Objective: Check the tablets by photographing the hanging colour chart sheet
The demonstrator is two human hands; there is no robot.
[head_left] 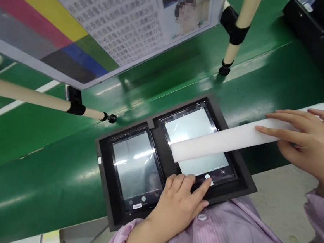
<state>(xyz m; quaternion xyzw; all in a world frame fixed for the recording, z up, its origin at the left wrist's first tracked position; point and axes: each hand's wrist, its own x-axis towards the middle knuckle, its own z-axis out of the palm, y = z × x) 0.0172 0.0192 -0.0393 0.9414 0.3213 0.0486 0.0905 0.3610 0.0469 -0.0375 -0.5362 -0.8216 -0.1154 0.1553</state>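
Note:
A black tray [106, 170] lies on the green conveyor belt and holds two tablets with lit screens, a left tablet [134, 169] and a right tablet [192, 129]. My left hand [180, 201] rests at the tray's near edge, fingers curled, with the index finger stretched out to the white button at the bottom of the right tablet's screen. My right hand [306, 142] lies flat, fingers extended, on a long white foam strip [221, 142] that reaches across the right tablet.
A colour test chart [74, 18] with printed text and a photo hangs tilted above the belt on cream tube frames [21, 94]. A second tube post [241, 25] stands behind. The green belt [42, 170] runs diagonally. Grey floor [278, 201] shows at right.

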